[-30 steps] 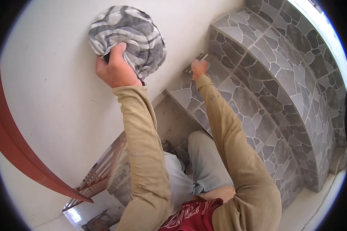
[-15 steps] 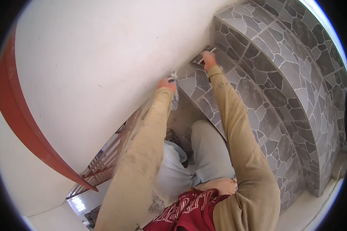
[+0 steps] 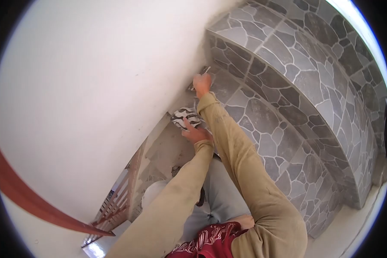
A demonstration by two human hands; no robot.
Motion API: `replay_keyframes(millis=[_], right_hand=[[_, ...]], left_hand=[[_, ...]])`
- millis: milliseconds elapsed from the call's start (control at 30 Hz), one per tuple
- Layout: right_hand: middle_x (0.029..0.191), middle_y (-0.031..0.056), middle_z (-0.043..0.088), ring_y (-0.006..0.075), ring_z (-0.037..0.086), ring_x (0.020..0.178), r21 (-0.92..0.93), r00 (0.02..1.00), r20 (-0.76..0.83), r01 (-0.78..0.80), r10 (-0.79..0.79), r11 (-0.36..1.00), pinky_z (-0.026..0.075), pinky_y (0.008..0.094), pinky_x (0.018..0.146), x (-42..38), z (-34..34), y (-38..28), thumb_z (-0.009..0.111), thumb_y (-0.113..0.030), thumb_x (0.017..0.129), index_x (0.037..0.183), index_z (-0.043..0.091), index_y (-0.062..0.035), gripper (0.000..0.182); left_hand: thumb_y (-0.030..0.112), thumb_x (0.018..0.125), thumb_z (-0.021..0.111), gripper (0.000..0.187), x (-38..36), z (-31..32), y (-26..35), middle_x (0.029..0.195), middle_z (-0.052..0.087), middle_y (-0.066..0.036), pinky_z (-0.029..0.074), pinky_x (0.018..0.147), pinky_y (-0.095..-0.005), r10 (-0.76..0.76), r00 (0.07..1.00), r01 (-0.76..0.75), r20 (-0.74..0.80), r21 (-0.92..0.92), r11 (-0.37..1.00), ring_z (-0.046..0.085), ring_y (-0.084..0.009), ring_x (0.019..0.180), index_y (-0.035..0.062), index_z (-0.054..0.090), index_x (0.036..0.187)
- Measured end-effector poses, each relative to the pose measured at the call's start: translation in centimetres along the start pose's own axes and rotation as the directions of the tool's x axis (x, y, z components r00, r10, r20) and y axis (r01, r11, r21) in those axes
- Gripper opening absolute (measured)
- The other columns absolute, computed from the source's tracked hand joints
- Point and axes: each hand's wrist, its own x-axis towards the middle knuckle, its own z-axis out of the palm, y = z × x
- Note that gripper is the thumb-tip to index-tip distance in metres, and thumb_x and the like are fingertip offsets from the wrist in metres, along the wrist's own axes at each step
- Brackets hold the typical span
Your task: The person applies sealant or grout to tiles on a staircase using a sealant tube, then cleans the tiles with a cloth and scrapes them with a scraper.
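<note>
My right hand (image 3: 202,84) is closed around the handle of a flat trowel (image 3: 207,69), at the corner where the white wall meets the stone-patterned step. Most of the trowel's blade is hidden by the hand. Below it, my left hand (image 3: 198,134) grips a crumpled black-and-white patterned cloth (image 3: 184,118) beside the foot of the wall; it bulges out past the fingers. Whether it is fabric or thin plastic is hard to tell.
Curved stairs (image 3: 288,92) with grey stone-patterned tiles rise on the right. The white wall (image 3: 94,77) fills the left. A red-brown handrail (image 3: 38,204) and railing (image 3: 116,204) stand at lower left. My bent knees are close below my hands.
My right hand has moved left and down with the trowel, closer to the wall. The left hand has come down, and more of the patterned cloth shows. The view has shifted too.
</note>
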Motion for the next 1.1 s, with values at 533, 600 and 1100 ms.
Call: replay_keyframes(millis=[533, 600, 1100], right_hand=[[0.074, 0.0286, 0.063, 0.0424, 0.064, 0.074, -0.028, 0.998, 0.006, -0.068, 0.068, 0.997, 0.050, 0.0442, 0.066, 0.6, -0.1, 0.1, 0.061, -0.012, 0.076, 0.070, 0.059, 0.0092, 0.022], [0.080, 0.0305, 0.064, 0.0438, 0.064, 0.078, 0.122, 0.966, 0.121, -0.243, 0.229, 0.962, 0.050, 0.0453, 0.069, 1.8, -0.7, 0.2, 0.062, -0.013, 0.076, 0.073, 0.060, 0.0091, 0.022], [0.073, 0.0344, 0.060, 0.0491, 0.063, 0.077, -0.089, 0.999, -0.038, 0.018, -0.022, 0.996, 0.048, 0.0511, 0.065, 0.8, 1.1, 1.5, 0.059, -0.015, 0.079, 0.071, 0.060, 0.0131, 0.029]], left_hand=[[-0.005, 0.079, 0.046, 0.072, -0.6, -0.5, -0.2, 0.127, 0.032, -0.033, 0.036, 0.098, -0.0488, 0.130, 0.989, -0.120, -0.076, 0.127, 0.985, 0.044, -0.0467, 0.109, 0.0071, 0.028, 0.147], [-0.005, 0.079, 0.046, 0.070, -0.6, -0.1, 0.1, 0.123, 0.035, -0.032, 0.036, 0.096, -0.0485, 0.134, 0.983, -0.129, -0.126, 0.049, 0.990, 0.044, -0.0464, 0.107, 0.0063, 0.030, 0.147], [-0.006, 0.079, 0.051, 0.073, 0.0, 0.6, -1.9, 0.116, 0.040, -0.031, 0.036, 0.093, -0.0491, 0.296, 0.938, -0.246, -0.179, 0.255, 0.935, 0.045, -0.0461, 0.103, 0.0083, 0.029, 0.147]])
